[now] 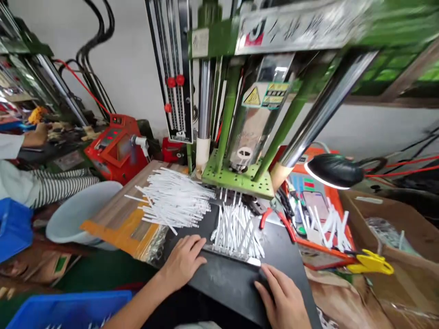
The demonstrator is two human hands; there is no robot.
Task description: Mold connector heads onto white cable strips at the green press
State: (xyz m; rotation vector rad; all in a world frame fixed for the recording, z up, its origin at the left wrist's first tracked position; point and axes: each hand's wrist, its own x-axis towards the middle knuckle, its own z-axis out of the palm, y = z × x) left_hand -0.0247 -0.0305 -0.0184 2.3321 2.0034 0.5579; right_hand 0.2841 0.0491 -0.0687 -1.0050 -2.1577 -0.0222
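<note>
A heap of thin white strips point(236, 228) lies on the black worktable under the press, with a narrow metal-edged bar or tray point(233, 257) along its near side. My left hand point(185, 260) rests at the left end of that edge, fingers bent and thumb apart. At the right end is my right hand point(283, 294), fingers stretched forward, thumb apart, fingertips close to the corner. Whether either hand touches the edge is hard to tell. Above the strips stands the green press plate point(236, 180), a few white strips hanging under it.
A larger pile of white strips point(178, 198) covers a taped wooden board at left. Red-handled pliers point(279, 221) lie right of the heap, beside an orange box point(318, 256) with yellow scissors point(372, 263). A black lamp point(334, 170) leans over it. Another person's striped sleeve point(65, 187) shows far left.
</note>
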